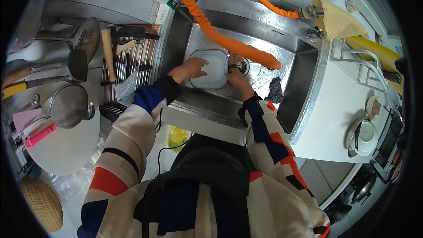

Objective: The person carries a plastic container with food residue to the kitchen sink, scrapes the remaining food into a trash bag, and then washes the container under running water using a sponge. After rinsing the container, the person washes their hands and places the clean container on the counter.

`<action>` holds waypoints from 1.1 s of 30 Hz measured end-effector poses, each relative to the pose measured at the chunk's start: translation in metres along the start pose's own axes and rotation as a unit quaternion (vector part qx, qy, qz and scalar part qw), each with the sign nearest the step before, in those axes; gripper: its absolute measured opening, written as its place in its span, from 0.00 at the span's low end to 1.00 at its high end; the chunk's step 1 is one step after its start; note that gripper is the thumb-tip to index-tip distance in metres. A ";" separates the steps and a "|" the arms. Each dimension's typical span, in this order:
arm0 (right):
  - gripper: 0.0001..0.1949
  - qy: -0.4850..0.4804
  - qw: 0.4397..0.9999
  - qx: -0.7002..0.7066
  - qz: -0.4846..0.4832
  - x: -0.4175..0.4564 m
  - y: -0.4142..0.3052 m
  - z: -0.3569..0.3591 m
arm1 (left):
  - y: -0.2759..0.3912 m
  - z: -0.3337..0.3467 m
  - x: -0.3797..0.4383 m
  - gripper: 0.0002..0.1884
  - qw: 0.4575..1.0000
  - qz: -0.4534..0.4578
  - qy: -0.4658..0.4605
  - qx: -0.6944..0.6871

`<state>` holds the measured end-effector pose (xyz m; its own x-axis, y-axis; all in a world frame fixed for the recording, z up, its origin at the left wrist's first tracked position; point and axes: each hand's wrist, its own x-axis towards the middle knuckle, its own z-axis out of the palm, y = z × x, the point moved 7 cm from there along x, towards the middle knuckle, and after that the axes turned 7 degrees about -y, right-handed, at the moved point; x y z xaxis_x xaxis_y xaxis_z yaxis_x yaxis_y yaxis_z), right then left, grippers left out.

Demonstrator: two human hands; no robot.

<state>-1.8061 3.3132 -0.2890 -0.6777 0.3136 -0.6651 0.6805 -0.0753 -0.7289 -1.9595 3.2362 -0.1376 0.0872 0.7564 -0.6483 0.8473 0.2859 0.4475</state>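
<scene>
A square, whitish translucent plastic container [210,79] sits in the stainless steel sink [290,59], towards its left side. My left hand [192,68] reaches over the container's left part, fingers apart; whether the fingertips touch it cannot be told. With thumb and fingers, my right hand [236,77] grips the container's right rim. Just beyond that hand are the sink drain [244,67] and a pinkish piece [235,60] of something unclear. Above them hangs an orange hose [224,41] from the tap, its end over the sink.
A dark grey scouring cloth [275,91] lies in the sink's right part. To the left stand a dish rack [132,56] and a hanging strainer [69,105]. A second orange hose [277,10], a white wire rack [360,62] and stacked bowls [365,135] are at right.
</scene>
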 end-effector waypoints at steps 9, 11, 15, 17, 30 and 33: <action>0.10 -0.058 0.957 0.278 0.053 -0.040 -0.107 -0.027 | 0.019 0.008 -0.019 0.20 0.992 0.011 0.112 0.063; 0.09 -0.016 0.957 0.284 -0.053 -0.004 -0.094 -0.049 | 0.012 -0.021 -0.020 0.16 0.980 -0.030 0.168 -0.105; 0.12 0.194 0.939 0.010 -0.283 0.031 -0.053 -0.063 | -0.011 -0.044 -0.014 0.13 0.848 -0.033 0.209 -0.487; 0.14 0.225 0.909 -0.089 -0.340 0.021 -0.051 -0.068 | 0.007 -0.053 -0.015 0.13 0.793 -0.035 0.165 -0.585; 0.21 0.227 0.919 -0.040 -0.319 -0.218 -0.171 -0.108 | 0.166 -0.018 0.045 0.18 0.783 0.107 0.010 -0.612; 0.13 0.364 0.858 -0.168 -0.321 -0.206 -0.156 -0.133 | 0.187 -0.023 0.042 0.16 0.845 0.130 -0.003 -0.518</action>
<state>-1.7353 3.3863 -0.0167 -0.6719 0.7060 0.2239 0.3567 0.5734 -0.7376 -1.8097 3.3352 -0.0671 0.2051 0.8709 -0.4466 -0.1149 0.4745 0.8727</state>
